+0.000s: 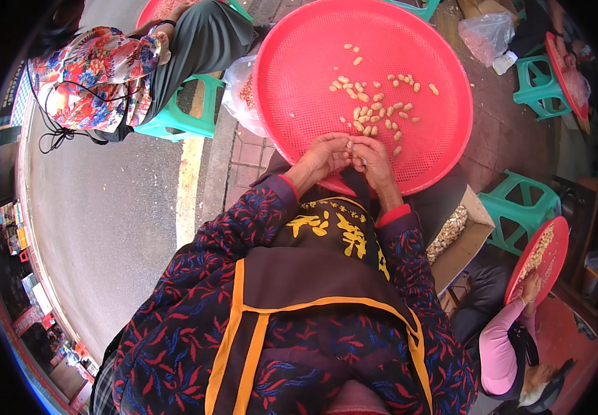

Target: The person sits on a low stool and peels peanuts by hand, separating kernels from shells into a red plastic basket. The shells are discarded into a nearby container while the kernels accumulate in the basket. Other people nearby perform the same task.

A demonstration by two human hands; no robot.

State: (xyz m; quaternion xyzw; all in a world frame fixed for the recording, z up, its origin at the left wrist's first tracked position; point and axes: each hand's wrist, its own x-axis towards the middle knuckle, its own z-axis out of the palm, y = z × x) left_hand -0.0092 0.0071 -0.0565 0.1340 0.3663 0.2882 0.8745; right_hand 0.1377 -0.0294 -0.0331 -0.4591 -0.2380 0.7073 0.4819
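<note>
My left hand (326, 156) and my right hand (374, 158) meet at the near side of a round red perforated plastic tray (304, 88). Between their fingertips they pinch a small peanut (350, 144), mostly hidden by the fingers. A bit of something whitish shows under the curled fingers of my right hand. Just beyond the hands, unshelled peanuts (364, 118) lie in a loose cluster, with several more scattered farther across the tray. A few small pinkish shelled kernels (343, 120) lie among them. The tray rests over my lap.
A clear plastic bag of reddish kernels (246, 93) stands left of the tray. On the right is a cardboard box of peanut shells (449, 233), near a green plastic stool (522, 207). Other people sit around with red trays (540, 259); a road (117, 207) runs at left.
</note>
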